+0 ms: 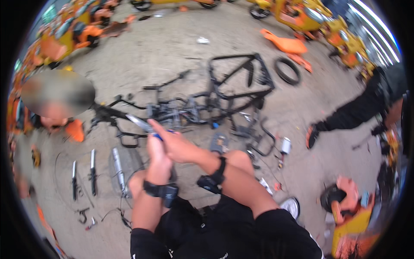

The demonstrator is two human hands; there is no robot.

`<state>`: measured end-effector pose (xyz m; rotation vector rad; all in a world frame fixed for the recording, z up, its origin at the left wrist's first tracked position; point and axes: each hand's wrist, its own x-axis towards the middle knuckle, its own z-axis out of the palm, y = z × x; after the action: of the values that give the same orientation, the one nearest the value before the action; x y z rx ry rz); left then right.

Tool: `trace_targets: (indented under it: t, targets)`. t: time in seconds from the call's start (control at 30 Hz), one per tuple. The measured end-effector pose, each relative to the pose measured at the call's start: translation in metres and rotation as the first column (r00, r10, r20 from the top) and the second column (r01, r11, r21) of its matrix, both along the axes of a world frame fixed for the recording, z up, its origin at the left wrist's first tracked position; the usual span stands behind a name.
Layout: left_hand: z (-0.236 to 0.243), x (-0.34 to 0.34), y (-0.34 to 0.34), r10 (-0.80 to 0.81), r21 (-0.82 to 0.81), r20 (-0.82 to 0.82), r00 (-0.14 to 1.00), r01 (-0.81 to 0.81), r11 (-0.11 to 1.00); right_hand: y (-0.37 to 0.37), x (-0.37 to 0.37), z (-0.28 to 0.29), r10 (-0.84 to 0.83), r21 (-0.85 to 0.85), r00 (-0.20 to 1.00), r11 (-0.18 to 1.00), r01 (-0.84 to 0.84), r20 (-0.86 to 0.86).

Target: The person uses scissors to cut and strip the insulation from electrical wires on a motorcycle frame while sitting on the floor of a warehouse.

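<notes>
Both my hands are raised close together above the black metal vehicle frame (172,112) on the floor. A pointed silver tool with blue on its handle (140,124) projects from them toward the upper left; blur hides its exact kind. My left hand (158,157) is closed around the handle end. Against it, my right hand (179,147) is closed on the same handle, its index finger lying along the tool. The fingertips are partly hidden. Beneath my left forearm lies a grey rounded part with a silver tube (117,168).
Two shock absorbers (92,172) lie at the left with thin cables. Beyond the frame are a black tyre (287,71) and an orange panel (282,42). Another person's leg (349,110) reaches in at right. Yellow scooters (297,15) line the edges.
</notes>
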<state>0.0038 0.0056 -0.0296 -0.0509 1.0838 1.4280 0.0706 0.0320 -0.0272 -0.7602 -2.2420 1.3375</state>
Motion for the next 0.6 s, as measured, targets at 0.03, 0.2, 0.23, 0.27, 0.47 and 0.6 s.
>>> trace_targets:
  t: [0.03,0.2,0.23,0.27,0.47,0.6]
  targets:
    - [0.001,-0.005,-0.002,0.056,0.02,0.007,0.998,-0.056,0.998,0.002,0.004,0.007,0.051,-0.111,0.997,0.992,-0.058,-0.066]
    - [-0.014,-0.017,0.011,0.18,0.133,-0.021,0.983,-0.176,0.975,0.001,0.008,0.008,-0.007,-0.084,0.972,0.996,-0.013,-0.236]
    - [-0.013,-0.017,0.012,0.17,0.133,-0.017,0.985,-0.166,0.977,0.001,0.007,0.007,-0.038,-0.079,0.976,0.997,0.021,-0.216]
    - [-0.014,-0.017,0.009,0.167,0.128,-0.018,0.986,-0.163,0.978,-0.001,0.006,0.006,-0.062,-0.078,0.978,0.996,0.047,-0.2]
    - [-0.064,-0.015,0.023,0.292,0.167,-0.241,0.926,-0.257,0.952,-0.013,0.005,0.017,-0.231,-0.105,0.969,0.969,0.223,-0.081]
    - [-0.003,-0.005,0.009,0.233,0.142,-0.013,0.972,-0.229,0.963,-0.013,0.014,0.007,-0.22,-0.035,0.968,0.975,0.217,-0.123]
